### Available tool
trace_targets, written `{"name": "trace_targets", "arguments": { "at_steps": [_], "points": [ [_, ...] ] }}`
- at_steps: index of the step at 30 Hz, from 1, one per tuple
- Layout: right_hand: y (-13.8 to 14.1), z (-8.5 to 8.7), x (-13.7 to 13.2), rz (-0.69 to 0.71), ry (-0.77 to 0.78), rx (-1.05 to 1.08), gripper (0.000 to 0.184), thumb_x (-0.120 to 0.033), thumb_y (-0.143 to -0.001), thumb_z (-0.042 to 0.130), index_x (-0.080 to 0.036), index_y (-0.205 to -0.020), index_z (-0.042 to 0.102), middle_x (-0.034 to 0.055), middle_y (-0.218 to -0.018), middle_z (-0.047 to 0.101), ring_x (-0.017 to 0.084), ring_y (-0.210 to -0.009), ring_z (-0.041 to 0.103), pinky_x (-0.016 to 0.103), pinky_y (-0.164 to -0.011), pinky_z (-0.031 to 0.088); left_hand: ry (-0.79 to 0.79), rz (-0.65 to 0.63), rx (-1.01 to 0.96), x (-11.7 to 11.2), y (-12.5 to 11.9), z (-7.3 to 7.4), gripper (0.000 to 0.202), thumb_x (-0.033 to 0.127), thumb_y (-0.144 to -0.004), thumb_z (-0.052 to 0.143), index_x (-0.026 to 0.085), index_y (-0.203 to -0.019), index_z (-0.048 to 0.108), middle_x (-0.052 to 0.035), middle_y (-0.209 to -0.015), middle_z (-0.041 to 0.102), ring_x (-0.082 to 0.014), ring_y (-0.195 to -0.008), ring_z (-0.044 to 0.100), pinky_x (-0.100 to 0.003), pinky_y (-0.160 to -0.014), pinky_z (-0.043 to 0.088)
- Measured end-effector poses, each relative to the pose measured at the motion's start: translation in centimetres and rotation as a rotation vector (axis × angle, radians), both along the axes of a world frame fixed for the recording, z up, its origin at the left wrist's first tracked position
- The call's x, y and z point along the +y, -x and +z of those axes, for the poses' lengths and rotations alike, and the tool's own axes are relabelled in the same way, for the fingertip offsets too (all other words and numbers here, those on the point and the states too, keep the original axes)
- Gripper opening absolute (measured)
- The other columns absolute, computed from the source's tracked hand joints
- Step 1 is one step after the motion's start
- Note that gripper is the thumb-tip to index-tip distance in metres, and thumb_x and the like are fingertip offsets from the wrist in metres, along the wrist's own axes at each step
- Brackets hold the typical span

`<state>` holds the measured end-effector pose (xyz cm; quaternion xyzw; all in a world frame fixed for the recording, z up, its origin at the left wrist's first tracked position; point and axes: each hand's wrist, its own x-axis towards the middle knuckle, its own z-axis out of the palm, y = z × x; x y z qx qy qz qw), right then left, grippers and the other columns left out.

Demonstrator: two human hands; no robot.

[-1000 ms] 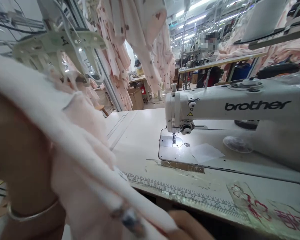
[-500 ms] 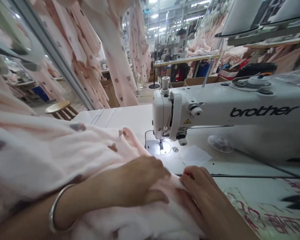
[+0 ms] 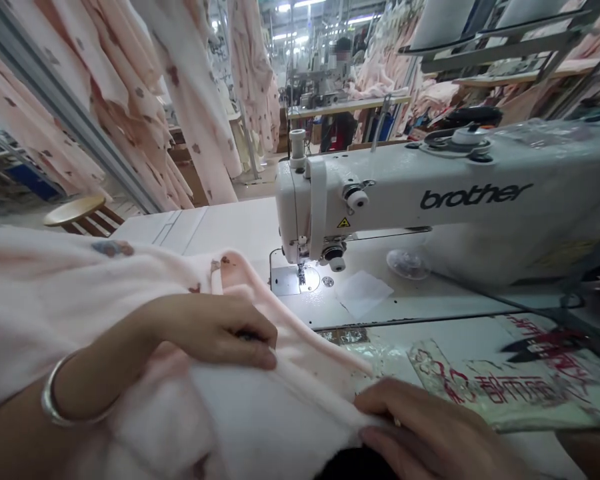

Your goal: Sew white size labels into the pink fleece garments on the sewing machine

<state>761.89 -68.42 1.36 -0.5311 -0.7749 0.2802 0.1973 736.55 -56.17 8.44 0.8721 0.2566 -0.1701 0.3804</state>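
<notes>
A pale pink garment [image 3: 80,293] with small brown prints lies across the near left of the sewing table. My left hand [image 3: 220,330], a silver bangle on its wrist, is closed on a fold of this fabric. My right hand [image 3: 430,433] pinches the fabric's edge at the bottom right. The band between the two hands is pulled straight. A white Brother sewing machine [image 3: 430,193] stands just beyond, its needle [image 3: 301,272] over the bare metal plate, a short way past the fabric's front fold.
A small white patch [image 3: 363,292] and a clear disc [image 3: 407,263] lie on the machine bed. Plastic sheets with red print [image 3: 495,387] cover the table at right. Pink garments [image 3: 190,100] hang at left above a wooden stool [image 3: 75,212]. Another person sits at a far workstation.
The garment came down from in front of the camera onto the table. My hands have drawn apart, the right one sliding toward me along the fabric edge, and the view has shifted right.
</notes>
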Motion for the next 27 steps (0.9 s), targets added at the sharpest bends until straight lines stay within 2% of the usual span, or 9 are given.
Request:
{"name": "trace_targets", "arguments": {
  "at_steps": [2,5,7,9,11,15,18,21,27],
  "points": [
    [0.2,0.2,1.2,-0.039,0.052,-0.050,0.015,-0.023,-0.091,0.041,-0.027,-0.087,0.055,-0.0031,-0.088,0.061,0.014,-0.081,0.059,0.025,-0.069,0.045,-0.129,0.053,0.016,0.4,-0.2,-1.1,0.035,0.035,-0.093,0.040,0.015,-0.065,0.048,0.0019,-0.059,0.046,-0.0095,-0.056,0.042,-0.022,-0.054,0.030],
    [0.6,0.0,3.3,-0.141,0.141,-0.169,0.009,-0.018,-0.087,0.047,-0.025,-0.087,0.054,-0.0023,-0.087,0.060,0.017,-0.081,0.057,0.029,-0.067,0.040,-0.418,0.137,0.119,-0.2,-1.2,-3.0,0.039,0.035,-0.092,0.039,0.014,-0.061,0.048,-0.0003,-0.057,0.049,-0.0116,-0.054,0.042,-0.027,-0.056,0.029],
    [0.8,0.0,4.5,-0.177,0.173,-0.208,0.008,-0.016,-0.084,0.052,-0.024,-0.085,0.053,-0.0030,-0.084,0.059,0.017,-0.079,0.056,0.029,-0.065,0.037,-0.574,0.190,0.154,-1.2,-2.3,-3.8,0.031,0.033,-0.091,0.044,0.014,-0.070,0.055,-0.0034,-0.067,0.056,-0.0157,-0.061,0.049,-0.030,-0.062,0.033],
    [0.7,0.1,5.3,-0.151,0.160,-0.219,0.008,-0.014,-0.083,0.053,-0.022,-0.080,0.053,-0.0025,-0.081,0.057,0.017,-0.078,0.054,0.028,-0.064,0.035,-0.645,0.221,0.075,-2.1,-3.6,-4.3,0.020,0.031,-0.089,0.050,0.013,-0.090,0.058,-0.0066,-0.085,0.060,-0.0207,-0.077,0.054,-0.033,-0.071,0.038],
    [0.6,0.2,5.9,-0.097,0.131,-0.188,0.010,-0.013,-0.081,0.054,-0.020,-0.075,0.053,-0.0013,-0.080,0.054,0.016,-0.079,0.052,0.028,-0.066,0.035,-0.604,0.213,-0.066,-2.6,-4.8,-4.8,0.026,0.033,-0.086,0.057,0.014,-0.103,0.056,-0.0079,-0.099,0.058,-0.0233,-0.091,0.053,-0.035,-0.080,0.040],
    [0.0,0.5,6.9,0.008,0.160,-0.042,0.009,-0.013,-0.076,0.056,-0.019,-0.070,0.054,-0.0015,-0.080,0.054,0.013,-0.076,0.051,0.026,-0.067,0.037,-0.507,0.175,-0.165,-2.2,-6.2,-5.7,0.020,0.029,-0.082,0.062,0.013,-0.093,0.056,-0.0092,-0.099,0.055,-0.0225,-0.094,0.049,-0.034,-0.082,0.041],
    [-0.4,1.1,7.6,0.040,0.278,0.046,0.006,-0.018,-0.077,0.055,-0.019,-0.072,0.054,-0.0027,-0.076,0.056,0.013,-0.070,0.051,0.025,-0.059,0.036,-0.381,0.203,-0.193,-1.8,-5.9,-5.3,0.013,0.023,-0.085,0.057,0.013,-0.092,0.053,-0.0072,-0.097,0.056,-0.0180,-0.087,0.051,-0.029,-0.076,0.041],
    [-0.7,1.8,8.0,0.094,0.382,0.141,0.007,-0.022,-0.078,0.055,-0.020,-0.073,0.051,-0.0043,-0.069,0.056,0.012,-0.063,0.051,0.023,-0.052,0.034,-0.200,0.303,-0.233,-1.6,-5.0,-4.4,0.015,0.030,-0.091,0.050,0.017,-0.097,0.050,-0.0019,-0.093,0.059,-0.0147,-0.082,0.053,-0.026,-0.070,0.039],
    [-0.6,2.2,8.4,0.129,0.452,0.203,0.007,-0.023,-0.078,0.054,-0.019,-0.075,0.049,-0.0043,-0.065,0.058,0.013,-0.063,0.059,0.021,-0.052,0.039,-0.048,0.327,-0.273,-1.2,-4.2,-4.7,0.027,0.041,-0.091,0.047,0.022,-0.107,0.056,-0.0023,-0.102,0.061,-0.0170,-0.094,0.054,-0.027,-0.079,0.039]
  ]
}}
